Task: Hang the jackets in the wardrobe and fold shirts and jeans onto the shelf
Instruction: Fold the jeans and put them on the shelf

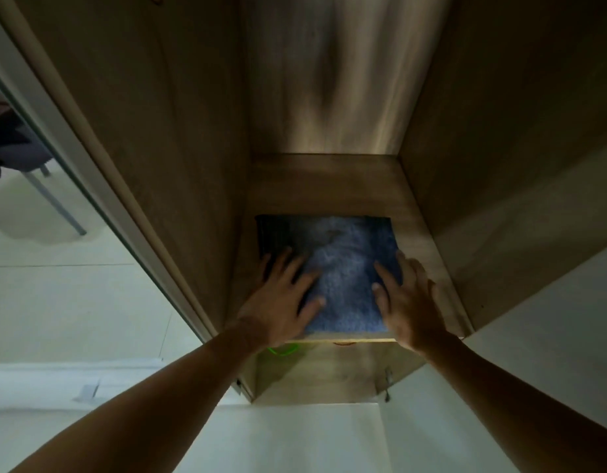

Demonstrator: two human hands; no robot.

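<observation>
Folded blue jeans [343, 268] lie flat on the wooden shelf [324, 186] inside the wardrobe, filling its front half. A darker folded garment [273, 233] shows at the left edge of the pile. My left hand [278, 298] rests palm down on the left side of the jeans, fingers spread. My right hand [406, 298] lies flat along the right side of the jeans, fingers apart. Neither hand grips the cloth.
Wooden side walls [179, 148] enclose the narrow shelf on both sides. A mirrored door [56, 199] stands open at the left, reflecting a chair. Below the shelf is another compartment [322, 373] with something green at its top. Pale floor lies beneath.
</observation>
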